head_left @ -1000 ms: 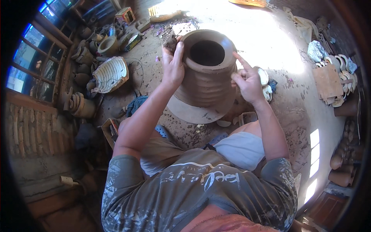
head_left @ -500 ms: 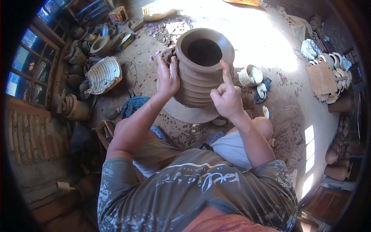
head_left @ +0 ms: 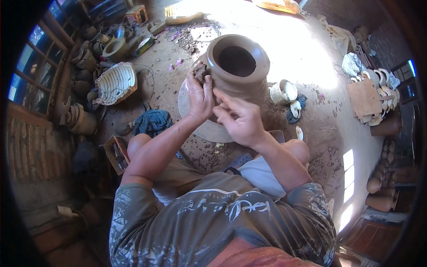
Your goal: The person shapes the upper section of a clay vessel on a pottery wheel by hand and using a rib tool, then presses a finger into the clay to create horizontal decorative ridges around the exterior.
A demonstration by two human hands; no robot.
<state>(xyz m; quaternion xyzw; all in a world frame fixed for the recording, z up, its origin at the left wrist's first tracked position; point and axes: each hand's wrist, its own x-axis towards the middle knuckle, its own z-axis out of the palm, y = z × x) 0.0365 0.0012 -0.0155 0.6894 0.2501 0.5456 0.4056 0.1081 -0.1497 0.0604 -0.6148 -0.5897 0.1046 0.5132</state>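
Note:
A large, dark wet clay pot (head_left: 247, 85) with a wide rolled rim stands upright on a round disc (head_left: 212, 131) on the floor. At the pot's left side, my left hand (head_left: 201, 99) is closed around a small lump of clay (head_left: 201, 72), which shows above its fingers. My right hand (head_left: 242, 121) is in front of the pot's wall, its index finger stretched toward the left palm and the thumb apart from it. I see nothing in the right hand; its other fingers are partly hidden.
Right of the pot is a small white-crusted bucket (head_left: 283, 92) beside a dark rag (head_left: 297, 111). On the left lie a blue cloth (head_left: 152, 122), a ribbed pale mould (head_left: 116, 83) and an open box of tools (head_left: 116, 155). Several pots stand along both walls.
My right hand has left the pot's rim and moved down and left, beside my left hand. My left hand has shifted slightly right, still with the clay lump.

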